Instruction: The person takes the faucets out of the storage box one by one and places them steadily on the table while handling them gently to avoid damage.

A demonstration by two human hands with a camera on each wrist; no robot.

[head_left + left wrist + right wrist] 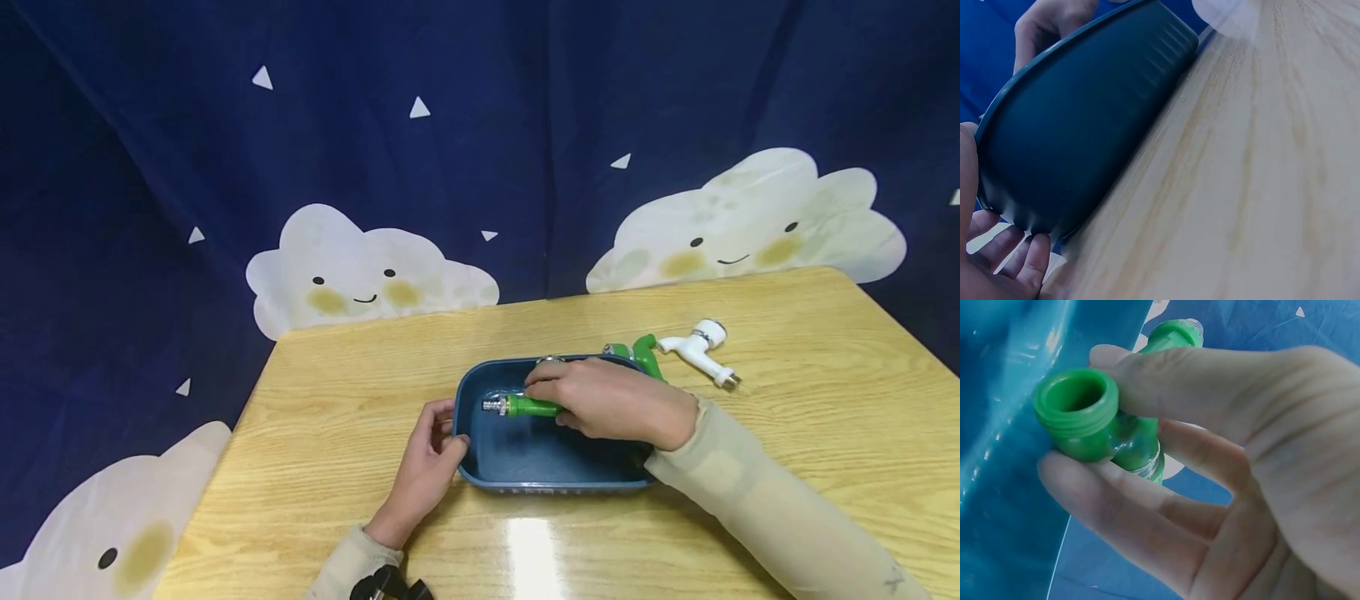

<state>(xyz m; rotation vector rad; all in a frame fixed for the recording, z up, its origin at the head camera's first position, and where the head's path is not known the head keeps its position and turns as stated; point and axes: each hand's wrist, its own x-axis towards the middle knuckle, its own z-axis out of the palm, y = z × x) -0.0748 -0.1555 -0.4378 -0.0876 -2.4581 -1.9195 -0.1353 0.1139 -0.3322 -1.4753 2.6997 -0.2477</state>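
Observation:
A blue rectangular plastic basin (555,454) stands on the wooden table. My left hand (427,462) grips its left end, thumb over the rim and fingers against the outer wall. That grip also shows in the left wrist view, with fingers (1034,259) on the basin's side (1085,125). My right hand (611,400) pinches a green tap (532,407) over the basin's inside, its silver ribbed end towards the left. In the right wrist view, the tap's open threaded end (1082,440) sits between thumb and fingers. The right hand hides part of the tap.
Behind the basin's back right corner lies another green tap (647,354). A white tap (699,350) with a metal end lies to its right. A round silver piece (551,359) shows at the back rim. Beyond the wooden table (345,375) hangs a dark blue curtain (480,183).

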